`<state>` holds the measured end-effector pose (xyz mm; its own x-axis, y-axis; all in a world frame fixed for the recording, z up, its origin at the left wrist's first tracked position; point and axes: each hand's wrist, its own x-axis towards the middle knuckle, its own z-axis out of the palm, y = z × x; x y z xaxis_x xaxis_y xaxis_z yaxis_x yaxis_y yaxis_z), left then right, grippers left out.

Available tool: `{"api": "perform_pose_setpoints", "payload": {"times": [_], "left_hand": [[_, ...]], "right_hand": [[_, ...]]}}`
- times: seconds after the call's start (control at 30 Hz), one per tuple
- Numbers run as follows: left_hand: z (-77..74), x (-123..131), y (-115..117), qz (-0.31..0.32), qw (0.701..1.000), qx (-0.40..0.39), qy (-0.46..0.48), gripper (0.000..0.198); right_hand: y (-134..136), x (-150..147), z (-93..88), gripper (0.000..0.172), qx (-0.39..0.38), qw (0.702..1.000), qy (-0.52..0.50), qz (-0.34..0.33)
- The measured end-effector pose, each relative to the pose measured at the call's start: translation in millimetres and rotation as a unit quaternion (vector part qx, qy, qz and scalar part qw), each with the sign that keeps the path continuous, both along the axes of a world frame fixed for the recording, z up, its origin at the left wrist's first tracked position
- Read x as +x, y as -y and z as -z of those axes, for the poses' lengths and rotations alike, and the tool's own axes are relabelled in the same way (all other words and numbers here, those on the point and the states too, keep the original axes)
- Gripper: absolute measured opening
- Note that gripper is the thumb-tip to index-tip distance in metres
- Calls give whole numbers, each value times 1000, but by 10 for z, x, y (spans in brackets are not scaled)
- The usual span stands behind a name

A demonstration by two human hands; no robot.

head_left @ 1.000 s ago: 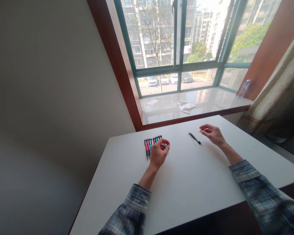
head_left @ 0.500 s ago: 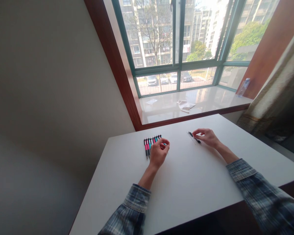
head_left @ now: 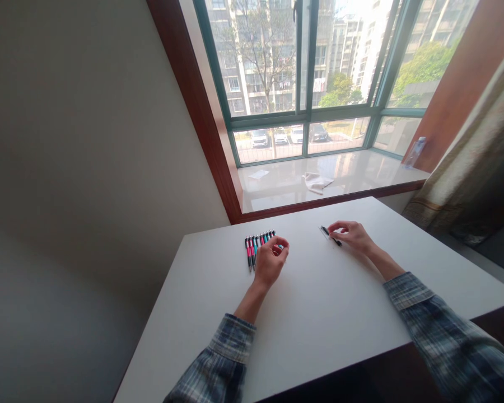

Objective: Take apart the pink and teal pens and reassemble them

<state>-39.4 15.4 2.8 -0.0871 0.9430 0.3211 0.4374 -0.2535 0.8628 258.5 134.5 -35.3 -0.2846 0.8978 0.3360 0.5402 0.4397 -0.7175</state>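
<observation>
A row of several pink and teal pens [head_left: 256,246] lies on the white table [head_left: 319,313] near its far edge. My left hand [head_left: 271,262] rests just in front of the row with its fingers curled, fingertips at a teal pen. A single black pen [head_left: 330,234] lies further right, beside a thin light strip. My right hand [head_left: 355,236] reaches to it, with thumb and fingers pinched on the black pen.
Beyond the table runs a glossy window sill [head_left: 361,168] bearing a crumpled white cloth [head_left: 316,181], a paper scrap [head_left: 258,174] and a plastic bottle [head_left: 415,150]. A curtain [head_left: 474,162] hangs at the right. A wall stands at the left.
My right hand moved left from hovering beside the black pen and closed its fingers on it. My left hand stayed by the row of pens.
</observation>
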Motion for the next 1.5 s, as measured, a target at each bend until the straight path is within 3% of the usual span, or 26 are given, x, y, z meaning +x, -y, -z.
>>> {"api": "perform_pose_setpoints", "payload": {"times": [0.17,0.43,1.2,1.5], "left_hand": [[-6,-6,5,2,1000,-1,2,6],[-13,0,8,1,1000,6,-2,7],[-10,2,14,10,1000,6,4,7],[-38,9,32,14,1000,7,7,8]], "right_hand": [[45,40,-41,34,53,997,45,33],[112,112,-46,30,9,992,117,-43],[99,108,-19,29,-71,991,89,-77],[111,169,-47,30,-49,991,104,-67]]}}
